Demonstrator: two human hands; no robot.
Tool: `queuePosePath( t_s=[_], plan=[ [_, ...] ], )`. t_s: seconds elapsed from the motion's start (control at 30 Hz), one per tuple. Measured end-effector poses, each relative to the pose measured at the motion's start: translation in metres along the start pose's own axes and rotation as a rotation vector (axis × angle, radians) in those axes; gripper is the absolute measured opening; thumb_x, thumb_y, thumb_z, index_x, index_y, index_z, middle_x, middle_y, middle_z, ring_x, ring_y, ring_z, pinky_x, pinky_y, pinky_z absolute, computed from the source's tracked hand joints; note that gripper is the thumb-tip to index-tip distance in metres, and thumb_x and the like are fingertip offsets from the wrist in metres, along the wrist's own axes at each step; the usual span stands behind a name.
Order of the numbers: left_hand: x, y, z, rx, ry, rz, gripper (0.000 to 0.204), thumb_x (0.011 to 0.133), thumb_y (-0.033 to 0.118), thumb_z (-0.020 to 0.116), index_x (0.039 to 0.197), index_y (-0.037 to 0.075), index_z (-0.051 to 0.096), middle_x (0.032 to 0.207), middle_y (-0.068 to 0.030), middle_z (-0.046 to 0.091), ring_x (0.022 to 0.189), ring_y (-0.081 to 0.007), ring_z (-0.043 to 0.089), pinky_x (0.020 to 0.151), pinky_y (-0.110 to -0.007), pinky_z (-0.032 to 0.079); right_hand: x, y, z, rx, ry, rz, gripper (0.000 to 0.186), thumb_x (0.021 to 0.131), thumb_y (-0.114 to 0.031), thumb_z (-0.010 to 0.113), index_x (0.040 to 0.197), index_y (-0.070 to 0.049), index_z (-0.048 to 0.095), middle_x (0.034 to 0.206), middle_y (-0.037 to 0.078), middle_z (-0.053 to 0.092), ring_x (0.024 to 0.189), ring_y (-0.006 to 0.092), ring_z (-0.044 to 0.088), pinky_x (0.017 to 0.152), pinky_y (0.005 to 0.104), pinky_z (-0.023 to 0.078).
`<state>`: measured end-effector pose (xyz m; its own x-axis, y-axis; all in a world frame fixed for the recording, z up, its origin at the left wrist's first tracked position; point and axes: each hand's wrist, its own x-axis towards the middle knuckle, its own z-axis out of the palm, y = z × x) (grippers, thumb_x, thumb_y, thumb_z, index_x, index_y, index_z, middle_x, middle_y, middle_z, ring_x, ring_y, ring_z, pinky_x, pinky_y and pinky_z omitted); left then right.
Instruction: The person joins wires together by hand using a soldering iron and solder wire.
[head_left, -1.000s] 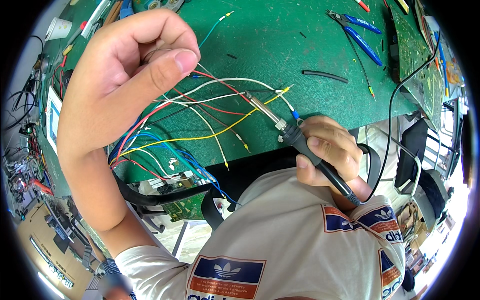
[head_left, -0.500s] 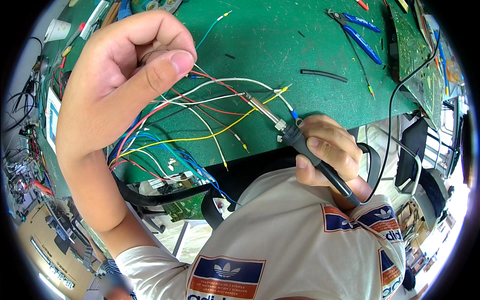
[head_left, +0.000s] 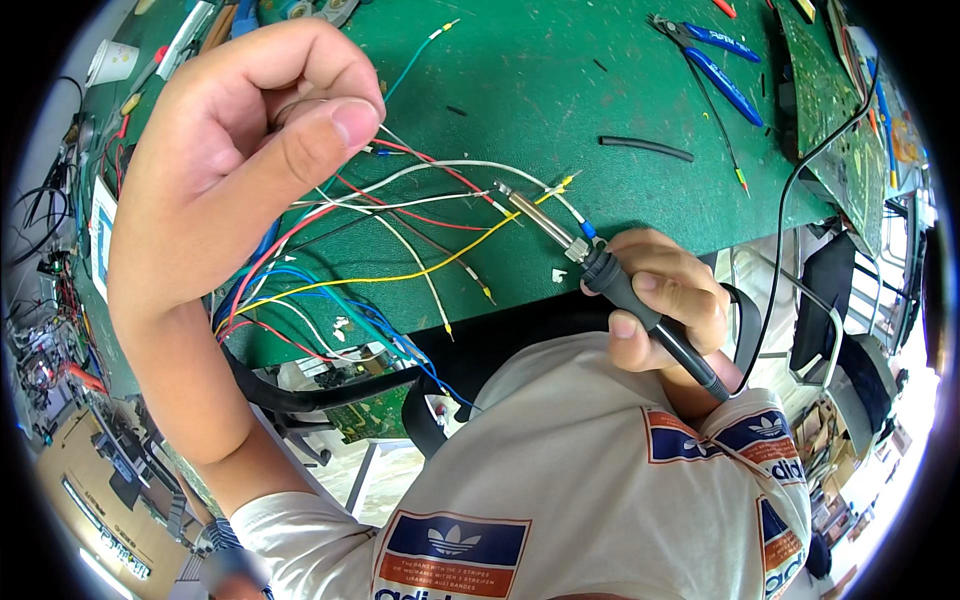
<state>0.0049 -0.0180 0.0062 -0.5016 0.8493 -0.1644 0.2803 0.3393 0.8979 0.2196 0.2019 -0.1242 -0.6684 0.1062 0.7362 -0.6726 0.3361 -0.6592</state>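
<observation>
My right hand [head_left: 675, 300] grips a soldering iron [head_left: 625, 285] by its dark handle, metal tip pointing up and left. That tip is beside the bare end of a white wire [head_left: 440, 198], with hardly any gap. Above the wires my left hand [head_left: 270, 150] is closed in a pinch, and a thin silvery wire [head_left: 398, 137] runs out from under its thumb. A loose bundle of wires fans over the green mat [head_left: 560, 95]: a yellow wire [head_left: 400, 275], red, white, blue and brown ones, several with crimped ends. A ring terminal with a blue sleeve [head_left: 587, 230] lies close to the iron.
Blue-handled cutters [head_left: 720, 75] lie at the far right, near a short black tube [head_left: 646, 148] and a thin black wire [head_left: 715, 125]. A green circuit board [head_left: 830, 130] stands along the right edge. The iron's black cord [head_left: 785, 215] loops up there. A white cup [head_left: 112, 62] is far left.
The soldering iron has shifted slightly right with my right hand, its tip drawing a little away from the white wire's end. My left hand has moved slightly left.
</observation>
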Motion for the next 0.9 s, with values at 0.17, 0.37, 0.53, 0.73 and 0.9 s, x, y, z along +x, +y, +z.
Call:
queuePosePath(
  t_s=[0.17,0.37,0.53,0.73,0.9],
  plan=[
    [0.0004,-0.0022,-0.0006,-0.010,-0.003,0.008,0.018,0.093,0.017,0.062,0.092,0.000,0.057,0.086,0.0015,0.050,0.077,-0.0062,0.042,0.068,-0.021,0.033,-0.0020,0.0037,0.0007,0.046,0.035,-0.022,0.031,0.075,-0.001,0.071,0.099,0.006,0.053,0.081,0.021,0.061,0.060,0.0298,0.061,0.051,0.0399,0.052],
    [-0.0007,-0.0009,0.0020,-0.024,0.014,0.003,0.018,0.093,0.017,0.062,0.092,0.000,0.057,0.086,0.0016,0.049,0.077,-0.0063,0.041,0.067,-0.021,0.032,0.0008,0.0024,-0.0033,-0.034,0.008,-0.025,0.030,0.074,-0.002,0.073,0.097,0.005,0.055,0.080,0.018,0.061,0.061,0.0277,0.060,0.057,0.0407,0.049],
    [0.0001,-0.0002,0.0018,-0.001,0.004,-0.001,0.017,0.092,0.016,0.061,0.092,0.000,0.057,0.086,0.0009,0.048,0.077,-0.0069,0.041,0.067,-0.022,0.032,0.0004,0.0017,-0.0014,-0.052,0.023,-0.028,0.028,0.072,-0.002,0.073,0.093,0.004,0.056,0.080,0.016,0.062,0.061,0.0265,0.060,0.059,0.0404,0.049],
    [0.0001,-0.0008,0.0021,-0.001,-0.003,-0.010,0.017,0.092,0.017,0.061,0.092,0.000,0.057,0.086,0.0006,0.048,0.077,-0.0072,0.041,0.067,-0.022,0.032,0.0041,0.0002,-0.0013,-0.081,-0.008,-0.023,0.028,0.070,-0.002,0.073,0.092,0.004,0.058,0.078,0.015,0.061,0.059,0.0264,0.059,0.059,0.0393,0.048],
    [0.0002,-0.0023,0.0013,0.000,-0.010,0.002,0.018,0.093,0.018,0.061,0.093,0.000,0.057,0.087,0.0006,0.048,0.076,-0.0072,0.040,0.067,-0.022,0.032,0.0042,0.0003,-0.0009,-0.086,-0.018,-0.021,0.028,0.069,-0.001,0.073,0.092,0.004,0.058,0.076,0.015,0.061,0.058,0.0264,0.059,0.059,0.0389,0.048]
  ],
)
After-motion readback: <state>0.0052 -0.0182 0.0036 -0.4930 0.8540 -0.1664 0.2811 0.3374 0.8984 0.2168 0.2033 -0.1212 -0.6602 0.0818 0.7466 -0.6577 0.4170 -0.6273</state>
